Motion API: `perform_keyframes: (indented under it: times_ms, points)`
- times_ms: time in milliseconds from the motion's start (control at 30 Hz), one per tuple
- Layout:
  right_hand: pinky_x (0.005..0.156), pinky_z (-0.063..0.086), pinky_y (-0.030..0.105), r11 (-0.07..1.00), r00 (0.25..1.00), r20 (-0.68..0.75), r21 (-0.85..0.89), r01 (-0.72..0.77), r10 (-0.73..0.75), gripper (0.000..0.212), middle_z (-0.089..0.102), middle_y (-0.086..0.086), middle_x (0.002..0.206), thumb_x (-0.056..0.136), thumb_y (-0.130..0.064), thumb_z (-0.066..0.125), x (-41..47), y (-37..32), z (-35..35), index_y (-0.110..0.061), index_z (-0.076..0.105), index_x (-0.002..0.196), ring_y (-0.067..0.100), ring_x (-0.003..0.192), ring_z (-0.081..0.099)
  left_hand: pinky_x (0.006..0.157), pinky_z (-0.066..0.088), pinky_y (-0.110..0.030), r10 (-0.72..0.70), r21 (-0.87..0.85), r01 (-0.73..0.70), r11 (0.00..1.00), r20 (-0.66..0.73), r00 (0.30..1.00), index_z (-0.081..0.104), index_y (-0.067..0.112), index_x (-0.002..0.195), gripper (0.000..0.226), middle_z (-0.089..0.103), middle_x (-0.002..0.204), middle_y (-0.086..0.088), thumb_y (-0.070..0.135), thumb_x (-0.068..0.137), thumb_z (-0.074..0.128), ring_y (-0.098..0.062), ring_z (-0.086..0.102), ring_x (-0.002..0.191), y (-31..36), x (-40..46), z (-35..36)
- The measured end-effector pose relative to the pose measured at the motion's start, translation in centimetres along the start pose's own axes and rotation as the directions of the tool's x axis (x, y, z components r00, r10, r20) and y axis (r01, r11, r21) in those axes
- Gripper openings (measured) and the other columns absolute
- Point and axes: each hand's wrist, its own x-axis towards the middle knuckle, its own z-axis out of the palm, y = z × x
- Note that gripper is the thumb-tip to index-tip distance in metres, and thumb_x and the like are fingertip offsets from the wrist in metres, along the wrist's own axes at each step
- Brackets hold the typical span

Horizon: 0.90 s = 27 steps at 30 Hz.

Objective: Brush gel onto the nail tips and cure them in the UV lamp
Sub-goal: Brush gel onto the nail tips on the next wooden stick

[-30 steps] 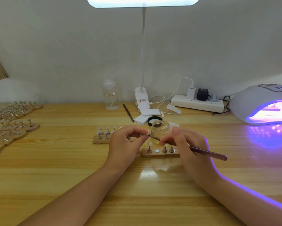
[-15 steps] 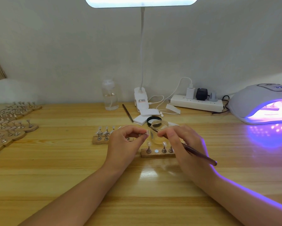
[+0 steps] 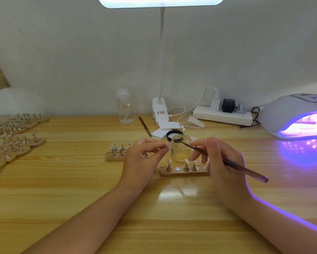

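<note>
My left hand (image 3: pixel 144 158) pinches a small nail tip on its stand (image 3: pixel 167 147) just left of the open clear gel jar (image 3: pixel 180 148). A thin dark brush (image 3: pixel 227 162) is gripped in my right hand (image 3: pixel 223 165), and its bristle end rests at the jar's mouth. In front of the jar lies a wooden strip (image 3: pixel 185 172) carrying several nail tips on metal stands and one bare magnet spot. A second wooden strip (image 3: pixel 115 155) with nail tips lies behind my left hand. The UV lamp (image 3: pixel 297 116) glows purple at the right edge, with a strip inside it.
Many wooden strips with nail tips (image 3: pixel 12 142) crowd the left side of the table. At the back stand a clear bottle (image 3: pixel 124 109), a desk lamp base (image 3: pixel 159 112), a power strip (image 3: pixel 223 115), a spare brush (image 3: pixel 144 126), white pads (image 3: pixel 161 132) and the black jar lid (image 3: pixel 174 133).
My right hand has lifted the brush tip away from the nail tip held in my left hand and brought it to the jar's mouth. My left hand has hardly moved.
</note>
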Motion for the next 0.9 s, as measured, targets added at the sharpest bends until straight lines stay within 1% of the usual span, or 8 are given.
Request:
perform_keyframes:
  times_ms: [100, 167, 233, 300, 600, 700, 800, 900]
  points:
    - [0.063, 0.047, 0.013, 0.995, 0.999, 0.022, -0.094, -0.043, 0.045, 0.008, 0.069, -0.013, 0.074, 0.087, -0.034, 0.05, 0.02, -0.05, 0.09, -0.036, 0.057, 0.09, 0.001, 0.064, 0.062, 0.07, 0.054, -0.027, 0.004, -0.009, -0.004, 1.0, 0.005, 1.0, 0.069, 0.033, 0.072, 0.023, 0.068, 0.073, 0.02, 0.01, 0.069, 0.073, 0.002, 0.061, 0.073, -0.14, 0.03, -0.03]
    - [0.069, 0.049, 0.016, 0.989, 0.998, 0.047, -0.142, -0.031, 0.038, 0.013, 0.069, -0.016, 0.075, 0.084, -0.026, 0.054, -0.06, -0.06, 0.16, -0.036, 0.056, 0.091, 0.0, 0.068, 0.063, 0.068, 0.054, -0.02, -0.016, -0.042, 0.016, 0.999, 0.0, 1.0, 0.068, 0.033, 0.069, 0.026, 0.068, 0.069, 0.021, 0.007, 0.069, 0.074, 0.004, 0.062, 0.069, -0.2, 0.07, 0.04]
    - [0.074, 0.052, 0.033, 0.978, 0.996, 0.092, -0.206, 0.035, -0.016, 0.01, 0.067, -0.015, 0.074, 0.081, -0.026, 0.059, -0.08, -0.26, 0.26, -0.033, 0.061, 0.089, 0.004, 0.073, 0.063, 0.065, 0.053, -0.016, -0.034, -0.075, 0.033, 0.997, -0.003, 0.999, 0.068, 0.034, 0.067, 0.028, 0.068, 0.067, 0.019, 0.007, 0.067, 0.074, 0.004, 0.063, 0.066, -0.28, 0.09, 0.07]
    - [0.075, 0.051, 0.039, 0.96, 0.989, 0.129, -0.257, 0.107, -0.076, 0.014, 0.064, -0.018, 0.075, 0.08, -0.029, 0.056, -0.06, -0.3, 0.29, -0.023, 0.067, 0.086, 0.005, 0.072, 0.062, 0.065, 0.052, -0.015, -0.038, -0.091, 0.038, 0.995, 0.006, 0.999, 0.068, 0.035, 0.065, 0.027, 0.069, 0.068, 0.018, 0.009, 0.067, 0.075, 0.003, 0.063, 0.066, -0.27, 0.06, 0.07]
    - [0.076, 0.039, 0.019, 0.952, 0.986, 0.143, -0.279, 0.125, -0.088, 0.035, 0.059, -0.019, 0.063, 0.085, -0.033, 0.042, -0.39, 0.23, 0.22, -0.018, 0.067, 0.066, 0.002, 0.068, 0.055, 0.061, 0.05, -0.011, -0.075, -0.138, 0.079, 0.987, 0.036, 0.997, 0.069, 0.026, 0.068, 0.023, 0.07, 0.066, 0.014, 0.004, 0.069, 0.073, 0.001, 0.065, 0.065, -0.3, 0.12, 0.02]
    - [0.075, 0.043, 0.027, 0.97, 0.994, 0.092, -0.233, 0.073, -0.052, 0.037, 0.062, -0.014, 0.066, 0.086, -0.034, 0.038, -0.32, 0.16, 0.25, -0.02, 0.066, 0.069, 0.006, 0.071, 0.057, 0.06, 0.049, -0.01, -0.086, -0.147, 0.09, 0.985, 0.037, 0.996, 0.069, 0.024, 0.068, 0.022, 0.069, 0.065, 0.014, 0.003, 0.069, 0.073, 0.003, 0.064, 0.064, -0.37, 0.13, 0.08]
    - [0.077, 0.046, 0.033, 0.968, 0.996, 0.092, -0.247, 0.036, -0.013, 0.028, 0.064, -0.016, 0.074, 0.086, -0.04, 0.037, -0.12, 0.05, 0.44, -0.033, 0.062, 0.075, 0.007, 0.079, 0.059, 0.061, 0.05, -0.011, -0.095, -0.153, 0.099, 0.983, 0.038, 0.995, 0.069, 0.021, 0.069, 0.019, 0.069, 0.065, 0.013, 0.003, 0.068, 0.074, 0.001, 0.064, 0.064, -0.43, 0.16, 0.05]
    - [0.075, 0.044, 0.033, 0.967, 0.991, 0.134, -0.249, 0.062, -0.028, 0.036, 0.061, -0.02, 0.067, 0.088, -0.04, 0.035, -0.2, 0.21, 0.47, -0.028, 0.065, 0.071, 0.002, 0.074, 0.058, 0.06, 0.05, -0.011, -0.101, -0.16, 0.107, 0.981, 0.044, 0.994, 0.07, 0.021, 0.07, 0.018, 0.07, 0.065, 0.013, 0.003, 0.069, 0.073, 0.001, 0.065, 0.064, -0.41, 0.15, 0.06]
